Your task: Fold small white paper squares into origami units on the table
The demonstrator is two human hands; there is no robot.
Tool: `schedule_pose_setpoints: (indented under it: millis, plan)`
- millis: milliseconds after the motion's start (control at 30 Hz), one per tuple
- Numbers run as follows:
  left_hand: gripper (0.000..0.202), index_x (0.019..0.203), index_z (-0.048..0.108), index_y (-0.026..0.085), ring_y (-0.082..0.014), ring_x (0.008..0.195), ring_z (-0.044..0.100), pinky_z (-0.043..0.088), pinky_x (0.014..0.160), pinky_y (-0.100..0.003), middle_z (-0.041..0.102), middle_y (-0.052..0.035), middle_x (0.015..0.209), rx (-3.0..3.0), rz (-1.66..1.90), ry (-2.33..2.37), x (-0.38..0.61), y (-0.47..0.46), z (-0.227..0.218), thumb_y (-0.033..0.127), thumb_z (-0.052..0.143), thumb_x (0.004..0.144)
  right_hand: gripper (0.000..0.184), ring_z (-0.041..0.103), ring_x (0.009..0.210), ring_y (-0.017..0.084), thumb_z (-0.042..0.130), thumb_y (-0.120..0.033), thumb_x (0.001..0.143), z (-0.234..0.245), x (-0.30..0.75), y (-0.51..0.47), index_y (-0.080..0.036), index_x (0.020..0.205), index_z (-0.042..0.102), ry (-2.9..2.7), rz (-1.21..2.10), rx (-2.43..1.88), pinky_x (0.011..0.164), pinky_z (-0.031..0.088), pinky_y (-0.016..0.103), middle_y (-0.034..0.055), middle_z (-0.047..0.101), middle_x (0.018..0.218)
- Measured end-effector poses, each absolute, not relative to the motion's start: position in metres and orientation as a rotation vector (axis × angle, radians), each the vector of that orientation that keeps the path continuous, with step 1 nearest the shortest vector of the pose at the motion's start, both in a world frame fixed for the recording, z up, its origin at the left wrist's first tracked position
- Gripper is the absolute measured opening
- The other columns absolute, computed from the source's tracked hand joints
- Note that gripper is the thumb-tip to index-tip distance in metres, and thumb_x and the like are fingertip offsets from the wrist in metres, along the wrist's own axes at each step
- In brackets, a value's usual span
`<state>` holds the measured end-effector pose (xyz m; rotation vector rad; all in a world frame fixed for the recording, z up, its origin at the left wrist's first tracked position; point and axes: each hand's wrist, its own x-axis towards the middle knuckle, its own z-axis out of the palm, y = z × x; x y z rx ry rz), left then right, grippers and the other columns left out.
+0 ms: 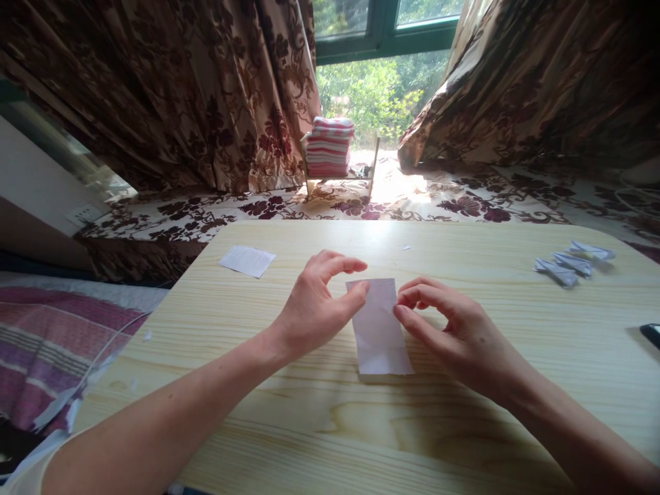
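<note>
A small white paper strip (380, 333) lies upright on the light wooden table (320, 426), creased along its length. My left hand (314, 306) rests at the strip's upper left edge, thumb tip touching the paper, fingers curled above it. My right hand (454, 330) sits at the upper right edge, thumb and curled fingers pinched against the paper. Both hands grip the strip near its top.
Another white paper slip (247, 260) lies at the table's far left. Three folded paper pieces (570, 263) sit at the far right. A dark object (651, 334) pokes in at the right edge. Beyond are floral curtains, a striped cloth stack (328, 146) and a window.
</note>
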<state>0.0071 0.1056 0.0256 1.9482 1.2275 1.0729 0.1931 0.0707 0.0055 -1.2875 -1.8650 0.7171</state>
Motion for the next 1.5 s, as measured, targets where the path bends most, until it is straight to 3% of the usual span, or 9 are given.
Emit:
schedule_pose_setpoints:
  millis: [100,233,433,600,800,967,1167,1300,1500]
  plan:
    - [0.016,0.090,0.070,0.015,-0.0208,0.098,0.056,0.042,0.092,-0.039,0.062,-0.0074,0.096,2.156,1.012,1.219,0.005,0.108,0.019,0.014,0.061,0.077,0.015,0.055,0.072,0.015,0.051,-0.023,0.087,0.001,0.191,0.071,-0.020,0.073,0.056,-1.925,0.694,-1.335,0.056,0.040,0.026,0.0024,0.058,0.081]
    - [0.010,0.076,0.069,0.015,-0.0215,0.092,0.056,0.045,0.086,-0.038,0.065,-0.0063,0.087,2.166,0.811,1.218,0.004,0.111,0.010,0.012,0.060,0.078,0.015,0.056,0.074,0.017,0.050,-0.023,0.088,-0.003,0.193,0.072,-0.019,0.076,0.058,-2.036,0.535,-1.379,0.064,0.043,0.030,0.0043,0.060,0.084]
    - [0.014,0.071,0.069,0.015,-0.0209,0.088,0.056,0.045,0.081,-0.035,0.065,-0.0060,0.082,2.138,0.739,1.270,0.002,0.114,0.008,0.013,0.058,0.080,0.019,0.055,0.063,0.017,0.047,-0.021,0.090,0.002,0.194,0.063,-0.022,0.102,0.061,-2.249,0.193,-1.279,0.055,0.040,0.029,0.0036,0.061,0.081]
    - [0.016,0.077,0.072,0.017,-0.0190,0.086,0.056,0.044,0.081,-0.034,0.066,-0.0043,0.080,2.138,0.748,1.246,0.002,0.117,0.006,0.014,0.057,0.082,0.018,0.054,0.058,0.019,0.050,-0.010,0.081,0.001,0.187,0.055,-0.022,0.086,0.062,-2.478,0.150,-1.278,0.050,0.037,0.028,0.0019,0.057,0.069]
    - [0.017,0.084,0.073,0.019,-0.0172,0.081,0.056,0.044,0.082,-0.034,0.069,-0.0015,0.076,2.127,0.759,1.207,0.002,0.119,0.003,0.012,0.058,0.082,0.016,0.056,0.059,0.019,0.053,-0.010,0.079,-0.002,0.184,0.054,-0.020,0.089,0.060,-2.509,0.149,-1.215,0.049,0.039,0.028,0.0022,0.059,0.072]
    - [0.019,0.095,0.072,0.016,-0.0193,0.092,0.056,0.046,0.084,-0.033,0.069,-0.0044,0.084,2.079,0.767,1.219,0.002,0.118,0.008,0.014,0.059,0.081,0.016,0.056,0.059,0.019,0.050,-0.010,0.080,-0.001,0.180,0.052,-0.020,0.089,0.059,-2.518,0.156,-1.191,0.049,0.040,0.028,0.0022,0.059,0.072]
    - [0.027,0.102,0.070,0.016,-0.0200,0.092,0.057,0.048,0.086,-0.036,0.068,-0.0057,0.090,2.075,0.716,1.265,-0.001,0.117,0.007,0.010,0.056,0.079,0.016,0.057,0.058,0.018,0.045,-0.013,0.086,0.000,0.184,0.054,-0.021,0.083,0.059,-2.507,0.230,-1.200,0.048,0.040,0.028,0.0023,0.059,0.071]
    - [0.030,0.103,0.069,0.016,-0.0194,0.093,0.056,0.048,0.087,-0.035,0.069,-0.0060,0.091,2.148,0.727,1.207,-0.003,0.117,0.009,0.005,0.053,0.080,0.020,0.057,0.053,0.016,0.043,-0.024,0.091,0.002,0.204,0.062,-0.024,0.095,0.063,-2.402,0.188,-1.320,0.048,0.039,0.027,0.0023,0.061,0.073]
    - [0.029,0.096,0.070,0.013,-0.0192,0.085,0.054,0.048,0.082,-0.033,0.069,-0.0059,0.081,2.441,0.616,0.971,-0.008,0.121,0.019,-0.001,0.050,0.079,0.023,0.051,0.048,0.014,0.048,-0.031,0.088,-0.003,0.209,0.062,-0.023,0.068,0.057,-2.426,0.309,-1.459,0.045,0.034,0.027,-0.0004,0.055,0.061]
